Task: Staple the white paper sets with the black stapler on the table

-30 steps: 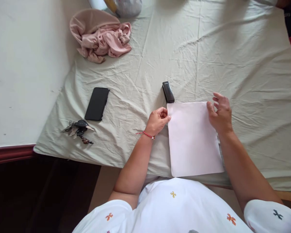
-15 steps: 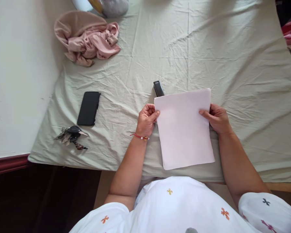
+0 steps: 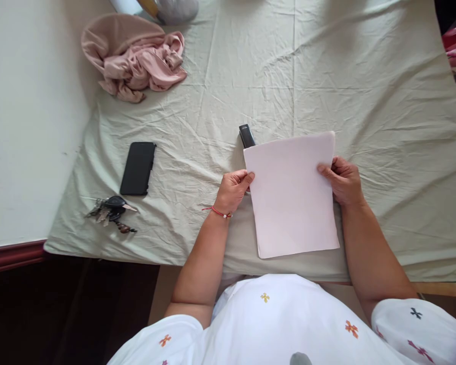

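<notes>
A stack of white paper (image 3: pixel 293 195) is held up off the pale green sheet, in front of my body. My left hand (image 3: pixel 233 190) pinches its left edge, and a red string circles that wrist. My right hand (image 3: pixel 342 178) grips the right edge near the top. A black stapler (image 3: pixel 247 136) lies on the sheet just beyond the paper's top left corner, partly hidden behind it.
A black phone (image 3: pixel 138 168) and a bunch of keys (image 3: pixel 111 212) lie to the left on the sheet-covered table (image 3: pixel 365 91). A crumpled pink cloth (image 3: pixel 137 58) sits at the far left. A white wall runs along the left side.
The paper lay flat on the sheet with my right hand open above it. Both hands have since gripped its edges and lifted it, covering part of the stapler.
</notes>
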`<state>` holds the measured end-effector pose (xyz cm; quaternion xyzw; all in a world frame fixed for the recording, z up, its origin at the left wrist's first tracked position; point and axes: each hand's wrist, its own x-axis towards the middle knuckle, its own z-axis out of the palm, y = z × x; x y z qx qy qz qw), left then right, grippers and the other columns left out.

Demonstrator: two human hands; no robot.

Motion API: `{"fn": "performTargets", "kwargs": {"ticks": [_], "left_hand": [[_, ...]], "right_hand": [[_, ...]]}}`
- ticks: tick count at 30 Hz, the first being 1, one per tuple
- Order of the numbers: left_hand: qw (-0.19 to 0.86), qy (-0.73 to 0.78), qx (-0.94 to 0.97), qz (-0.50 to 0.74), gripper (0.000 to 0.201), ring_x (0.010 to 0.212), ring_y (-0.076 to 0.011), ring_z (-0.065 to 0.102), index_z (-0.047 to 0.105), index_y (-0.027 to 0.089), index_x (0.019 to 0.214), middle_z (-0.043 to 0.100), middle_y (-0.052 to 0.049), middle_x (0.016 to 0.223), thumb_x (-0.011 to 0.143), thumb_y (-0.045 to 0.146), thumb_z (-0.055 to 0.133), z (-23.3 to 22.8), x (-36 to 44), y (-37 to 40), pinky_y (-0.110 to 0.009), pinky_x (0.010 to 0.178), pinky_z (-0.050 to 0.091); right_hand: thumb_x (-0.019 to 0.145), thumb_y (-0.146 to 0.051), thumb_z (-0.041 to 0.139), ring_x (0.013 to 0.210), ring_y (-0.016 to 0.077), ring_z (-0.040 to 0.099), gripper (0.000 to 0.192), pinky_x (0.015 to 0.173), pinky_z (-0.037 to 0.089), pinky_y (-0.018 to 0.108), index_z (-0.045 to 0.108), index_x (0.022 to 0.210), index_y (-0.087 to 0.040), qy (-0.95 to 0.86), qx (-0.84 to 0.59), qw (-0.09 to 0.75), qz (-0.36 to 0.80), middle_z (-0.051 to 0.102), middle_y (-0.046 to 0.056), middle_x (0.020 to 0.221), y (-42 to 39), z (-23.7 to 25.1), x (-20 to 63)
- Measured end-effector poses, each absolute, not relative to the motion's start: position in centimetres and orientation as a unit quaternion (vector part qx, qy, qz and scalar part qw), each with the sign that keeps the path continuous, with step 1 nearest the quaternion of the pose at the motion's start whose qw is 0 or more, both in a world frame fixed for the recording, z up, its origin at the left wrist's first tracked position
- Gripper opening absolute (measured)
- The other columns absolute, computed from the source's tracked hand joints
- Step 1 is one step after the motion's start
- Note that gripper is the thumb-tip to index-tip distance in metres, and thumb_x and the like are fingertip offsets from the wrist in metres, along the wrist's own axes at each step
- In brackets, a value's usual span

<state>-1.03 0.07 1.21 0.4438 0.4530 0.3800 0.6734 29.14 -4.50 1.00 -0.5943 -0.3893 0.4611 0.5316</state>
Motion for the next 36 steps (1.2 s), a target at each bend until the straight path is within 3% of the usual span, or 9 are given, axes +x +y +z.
{"fn": "performTargets", "kwargs": {"ticks": [5, 10, 16, 19, 21, 26, 29, 32, 36], "left_hand": [[0.642, 0.475, 0.422, 0.429, 0.049, 0.061, -0.0094, 0.057, 0.065, 0.018, 0.065, 0.061, 0.003, 0.062, 0.066, 0.059, 0.091, 0.8, -0.5, 0.0, -0.025, 0.063, 0.051], [0.643, 0.484, 0.374, 0.461, 0.047, 0.068, -0.0116, 0.064, 0.075, 0.018, 0.077, 0.074, 0.001, 0.078, 0.055, 0.052, 0.098, 1.2, 0.1, -0.1, -0.027, 0.069, 0.056], [0.630, 0.464, 0.397, 0.480, 0.040, 0.075, -0.0149, 0.068, 0.069, 0.019, 0.077, 0.073, 0.000, 0.076, 0.074, 0.055, 0.085, 1.1, 0.0, 0.1, -0.028, 0.074, 0.057], [0.631, 0.457, 0.391, 0.489, 0.038, 0.083, -0.0183, 0.072, 0.068, 0.020, 0.090, 0.074, -0.002, 0.083, 0.077, 0.054, 0.082, 0.8, -0.1, 0.3, -0.029, 0.077, 0.057], [0.623, 0.472, 0.386, 0.489, 0.049, 0.081, -0.0185, 0.071, 0.066, 0.022, 0.108, 0.072, -0.001, 0.083, 0.076, 0.056, 0.082, 0.7, 0.0, 0.3, -0.029, 0.074, 0.057], [0.558, 0.515, 0.413, 0.503, 0.063, 0.071, -0.0130, 0.064, 0.051, 0.030, 0.129, 0.065, 0.003, 0.083, 0.079, 0.051, 0.084, 0.8, 0.0, 0.1, -0.025, 0.068, 0.051], [0.537, 0.498, 0.433, 0.525, 0.055, 0.072, -0.0112, 0.062, 0.057, 0.030, 0.123, 0.068, 0.002, 0.090, 0.079, 0.047, 0.087, 0.7, 0.0, 0.2, -0.023, 0.066, 0.048], [0.524, 0.487, 0.450, 0.535, 0.041, 0.076, -0.0117, 0.061, 0.070, 0.024, 0.102, 0.067, 0.001, 0.083, 0.080, 0.055, 0.084, 0.2, 0.0, 0.4, -0.022, 0.071, 0.048], [0.547, 0.469, 0.462, 0.517, 0.046, 0.081, -0.0142, 0.061, 0.078, 0.020, 0.093, 0.069, -0.001, 0.083, 0.083, 0.065, 0.077, -0.6, -0.2, 0.6, -0.025, 0.078, 0.050]], "right_hand": [[0.073, -0.051, 0.088, 0.071, 0.0188, 0.068, 0.038, 0.065, 0.060, 0.036, 0.069, 0.090, -0.024, -0.396, -0.605, 0.541, 0.430, 0.074, 0.001, 0.087, -4.4, 0.7, 29.2], [0.071, -0.051, 0.090, 0.092, 0.0261, 0.075, 0.041, 0.084, 0.065, 0.047, 0.076, 0.100, -0.025, -0.393, -0.605, 0.559, 0.408, 0.079, 0.005, 0.105, -4.4, 0.6, 29.1], [0.071, -0.048, 0.091, 0.086, 0.0247, 0.076, 0.038, 0.082, 0.067, 0.046, 0.080, 0.099, -0.024, -0.375, -0.609, 0.561, 0.418, 0.081, 0.004, 0.101, -4.4, 0.8, 29.1], [0.072, -0.045, 0.091, 0.087, 0.0244, 0.077, 0.036, 0.085, 0.067, 0.046, 0.081, 0.100, -0.024, -0.373, -0.598, 0.567, 0.427, 0.081, 0.004, 0.104, -4.3, 0.7, 29.2], [0.073, -0.043, 0.091, 0.087, 0.0241, 0.077, 0.035, 0.087, 0.067, 0.047, 0.082, 0.100, -0.024, -0.373, -0.594, 0.566, 0.433, 0.081, 0.004, 0.105, -4.3, 0.6, 29.3], [0.075, -0.044, 0.090, 0.084, 0.0245, 0.077, 0.032, 0.081, 0.067, 0.045, 0.082, 0.098, -0.023, -0.373, -0.601, 0.559, 0.432, 0.081, 0.005, 0.100, -4.3, 0.3, 29.6], [0.075, -0.046, 0.089, 0.082, 0.0244, 0.076, 0.033, 0.076, 0.067, 0.042, 0.081, 0.096, -0.022, -0.379, -0.607, 0.550, 0.430, 0.081, 0.005, 0.096, -4.3, 0.2, 29.7], [0.073, -0.049, 0.091, 0.078, 0.0236, 0.076, 0.034, 0.070, 0.066, 0.038, 0.081, 0.091, -0.022, -0.382, -0.597, 0.553, 0.437, 0.080, 0.004, 0.090, -4.2, 0.1, 29.8], [0.072, -0.049, 0.093, 0.075, 0.0222, 0.075, 0.032, 0.069, 0.066, 0.036, 0.082, 0.089, -0.024, -0.387, -0.577, 0.561, 0.449, 0.080, 0.003, 0.088, -4.1, 0.1, 29.8]]}}
